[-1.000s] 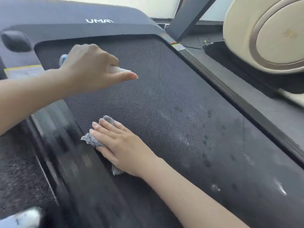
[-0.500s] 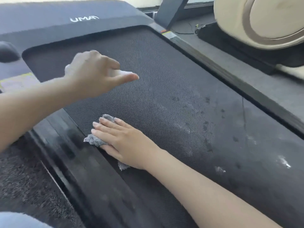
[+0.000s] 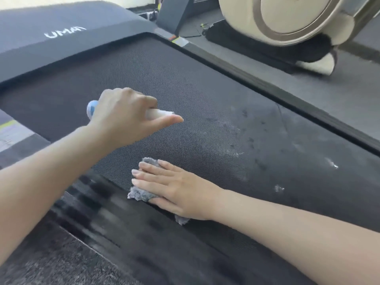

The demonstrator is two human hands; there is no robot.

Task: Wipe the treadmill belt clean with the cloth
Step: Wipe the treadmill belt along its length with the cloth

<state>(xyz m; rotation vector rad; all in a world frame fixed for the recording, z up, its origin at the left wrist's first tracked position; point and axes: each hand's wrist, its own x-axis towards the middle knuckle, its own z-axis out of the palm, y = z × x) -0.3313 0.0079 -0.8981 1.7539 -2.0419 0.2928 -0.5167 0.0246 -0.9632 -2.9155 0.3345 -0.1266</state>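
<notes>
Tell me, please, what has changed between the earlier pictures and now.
Little beyond the camera's own shift. The left hand, gripping the white bottle, seems to have drifted slightly down the treadmill belt toward the right hand. Nothing was picked up or released. The right hand still presses flat on the grey cloth at the belt's left edge, and the pale smudges remain unwiped.

The right hand (image 3: 174, 192) hides most of the cloth (image 3: 139, 195), and the side rail (image 3: 102, 219) is blurred.
</notes>
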